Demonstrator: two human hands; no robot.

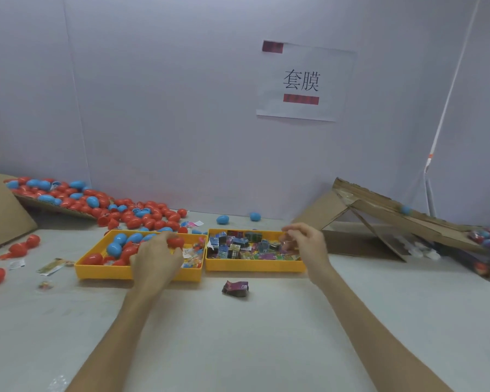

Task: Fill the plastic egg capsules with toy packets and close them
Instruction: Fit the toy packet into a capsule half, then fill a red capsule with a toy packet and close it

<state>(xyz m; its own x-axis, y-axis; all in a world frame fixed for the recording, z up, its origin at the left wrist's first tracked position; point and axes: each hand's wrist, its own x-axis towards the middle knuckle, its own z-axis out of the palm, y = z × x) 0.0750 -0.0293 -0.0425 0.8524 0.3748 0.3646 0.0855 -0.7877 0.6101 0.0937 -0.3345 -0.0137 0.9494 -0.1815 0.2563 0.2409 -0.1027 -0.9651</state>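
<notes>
**Pale worktop, two yellow trays, both hands over them**

Pale worktop (238, 335) runs back to a plain light wall, where we see a paper sign (303, 83) with printed characters. We reach forward with both bare arms. Our left hand (156, 257) sits over the left yellow tray (102, 271), fingers curled round a red egg capsule (176, 241) that it grips just above the tray's contents. That tray holds more red and blue capsules on its left side and small clear packets on its right. Touching it on the right stands the right yellow tray (255, 265), full of toy packets (238, 246) in mixed colours. Our right hand (308, 244) hovers over this tray's far right corner with bent fingers; it is blurred, and we cannot tell whether it pinches a packet. One loose packet (235, 288) lies on the worktop just in front of the trays. A heap of capsules (125, 210) spills from the back left, and a cardboard ramp (393, 219) leans at the right.
</notes>
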